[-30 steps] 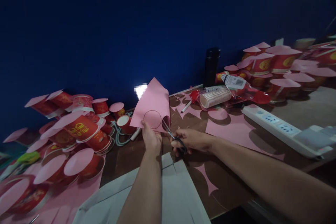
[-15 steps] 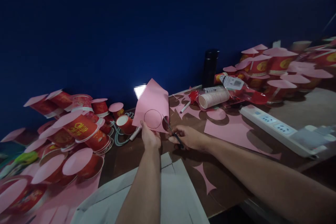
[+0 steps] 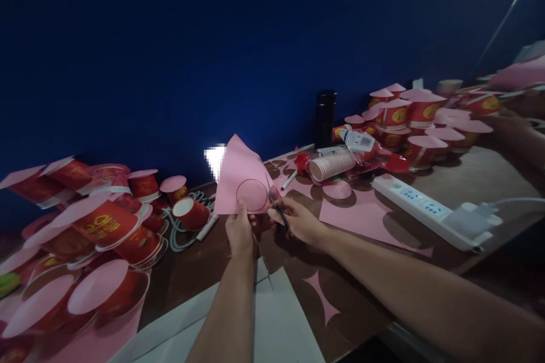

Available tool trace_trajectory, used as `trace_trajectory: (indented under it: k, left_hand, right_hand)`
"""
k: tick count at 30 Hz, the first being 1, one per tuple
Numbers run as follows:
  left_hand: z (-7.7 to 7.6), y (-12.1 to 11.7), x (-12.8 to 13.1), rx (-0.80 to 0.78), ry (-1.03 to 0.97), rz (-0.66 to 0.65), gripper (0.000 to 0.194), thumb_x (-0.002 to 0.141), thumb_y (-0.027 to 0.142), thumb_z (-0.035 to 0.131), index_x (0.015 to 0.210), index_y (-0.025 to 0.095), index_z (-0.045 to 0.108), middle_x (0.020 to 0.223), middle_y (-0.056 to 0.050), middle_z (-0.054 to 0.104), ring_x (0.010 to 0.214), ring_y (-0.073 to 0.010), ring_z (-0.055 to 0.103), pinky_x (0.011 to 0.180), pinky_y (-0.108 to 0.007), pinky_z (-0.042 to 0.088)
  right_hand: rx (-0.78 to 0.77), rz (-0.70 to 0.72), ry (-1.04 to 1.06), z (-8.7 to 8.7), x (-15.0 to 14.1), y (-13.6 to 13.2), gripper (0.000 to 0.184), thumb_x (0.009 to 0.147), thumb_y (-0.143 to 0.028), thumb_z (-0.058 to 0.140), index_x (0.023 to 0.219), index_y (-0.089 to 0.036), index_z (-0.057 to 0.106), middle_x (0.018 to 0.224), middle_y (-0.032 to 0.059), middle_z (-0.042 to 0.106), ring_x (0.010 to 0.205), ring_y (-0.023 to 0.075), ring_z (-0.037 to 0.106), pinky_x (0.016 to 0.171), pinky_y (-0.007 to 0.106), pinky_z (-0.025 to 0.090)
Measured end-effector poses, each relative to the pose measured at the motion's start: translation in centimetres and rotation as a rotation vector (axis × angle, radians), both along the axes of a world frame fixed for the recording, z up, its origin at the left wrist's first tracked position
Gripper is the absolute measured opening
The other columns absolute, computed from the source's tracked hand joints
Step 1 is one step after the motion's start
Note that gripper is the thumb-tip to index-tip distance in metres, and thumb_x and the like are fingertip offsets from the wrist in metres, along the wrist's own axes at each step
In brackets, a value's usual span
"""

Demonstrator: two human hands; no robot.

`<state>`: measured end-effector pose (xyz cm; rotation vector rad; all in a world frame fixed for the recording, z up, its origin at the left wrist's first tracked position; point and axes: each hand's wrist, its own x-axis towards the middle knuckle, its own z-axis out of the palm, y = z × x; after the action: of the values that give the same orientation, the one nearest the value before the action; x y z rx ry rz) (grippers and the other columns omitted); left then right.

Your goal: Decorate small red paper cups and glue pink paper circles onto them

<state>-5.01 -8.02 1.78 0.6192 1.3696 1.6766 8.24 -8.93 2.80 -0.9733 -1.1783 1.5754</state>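
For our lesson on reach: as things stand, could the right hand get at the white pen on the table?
Probably yes: the white pen lies just beyond the right hand, with nothing standing between. But that hand holds the scissors, so it may need to free its fingers first.

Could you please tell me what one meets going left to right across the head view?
Left cup pile, bare red cup, held pink sheet, scissors, black bottle, white power strip.
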Motion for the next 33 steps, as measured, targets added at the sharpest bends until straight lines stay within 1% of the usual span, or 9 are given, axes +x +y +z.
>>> trace_trajectory:
  k: [2,4,9,18,21,25,30,33]
  left_hand:
    - [0.0,-0.2,0.2,0.006,-0.023,-0.033,0.042,0.067,0.053,0.068,0.059,0.014,0.053,0.046,0.002,0.050,0.037,-0.0105,0.047,0.040,-0.023,0.039]
    - [0.0,-0.3,0.3,0.014,-0.042,-0.033,0.039,0.065,0.049,0.070,0.060,0.013,0.056,0.047,0.000,0.054,0.039,-0.0120,0.050,0.042,-0.025,0.043]
    - [-0.2,-0.3,0.4,0.032,-0.079,-0.043,0.037,0.066,0.047,0.070,0.063,0.011,0.060,0.048,-0.001,0.055,0.041,-0.0133,0.053,0.046,-0.028,0.046]
    - [-0.3,-0.4,0.3,0.045,-0.096,-0.052,0.038,0.066,0.048,0.070,0.059,0.013,0.056,0.046,0.000,0.053,0.039,-0.0108,0.049,0.046,-0.026,0.045]
    - [-0.2,-0.3,0.3,0.068,-0.096,-0.040,0.037,0.065,0.046,0.072,0.062,0.013,0.057,0.048,0.000,0.055,0.039,-0.0106,0.049,0.046,-0.026,0.045]
    - [-0.1,-0.4,0.3,0.029,-0.067,-0.034,0.038,0.065,0.047,0.070,0.060,0.013,0.056,0.047,0.000,0.055,0.038,-0.0111,0.048,0.045,-0.028,0.046]
    - [-0.5,-0.2,0.2,0.041,-0.044,-0.038,0.039,0.066,0.049,0.068,0.059,0.012,0.057,0.047,0.000,0.054,0.038,-0.0110,0.049,0.045,-0.028,0.046]
    - [-0.8,-0.1,-0.1,0.024,-0.010,-0.034,0.040,0.067,0.050,0.068,0.059,0.012,0.058,0.047,-0.001,0.055,0.039,-0.0119,0.050,0.044,-0.027,0.045]
  right_hand:
    - [0.010,-0.010,0.038,0.1,0.0,0.1,0.045,0.061,-0.046,0.081,0.088,-0.019,0.058,0.072,-0.0030,0.061,0.060,0.0082,0.059,0.049,0.017,0.043]
    - [0.037,-0.016,0.052,0.1,0.0,0.2,0.043,0.060,-0.044,0.082,0.085,-0.019,0.058,0.070,-0.0042,0.059,0.060,0.0073,0.057,0.054,0.019,0.046]
    - [0.078,-0.030,0.046,-0.2,0.2,0.5,0.041,0.061,-0.041,0.082,0.087,-0.018,0.060,0.073,-0.0040,0.060,0.064,0.0080,0.056,0.062,0.022,0.047]
    - [0.118,-0.034,-0.046,-0.1,0.5,0.5,0.039,0.064,-0.040,0.080,0.090,-0.018,0.061,0.074,-0.0035,0.060,0.064,0.0090,0.055,0.060,0.022,0.044]
    - [0.138,-0.037,-0.071,-0.4,0.5,0.7,0.036,0.066,-0.040,0.078,0.090,-0.018,0.061,0.075,-0.0025,0.061,0.065,0.0096,0.055,0.060,0.022,0.045]
    - [0.150,-0.034,-0.097,-1.0,0.5,1.0,0.035,0.068,-0.040,0.076,0.091,-0.019,0.061,0.075,-0.0020,0.062,0.066,0.0100,0.055,0.061,0.022,0.045]
    - [0.163,-0.053,-0.124,-1.1,0.5,1.0,0.035,0.068,-0.042,0.076,0.090,-0.019,0.062,0.074,-0.0019,0.062,0.066,0.0103,0.055,0.060,0.021,0.044]
    - [0.160,-0.055,-0.134,-1.0,0.5,0.9,0.032,0.069,-0.040,0.076,0.089,-0.019,0.063,0.073,-0.0023,0.062,0.064,0.0095,0.054,0.059,0.020,0.043]
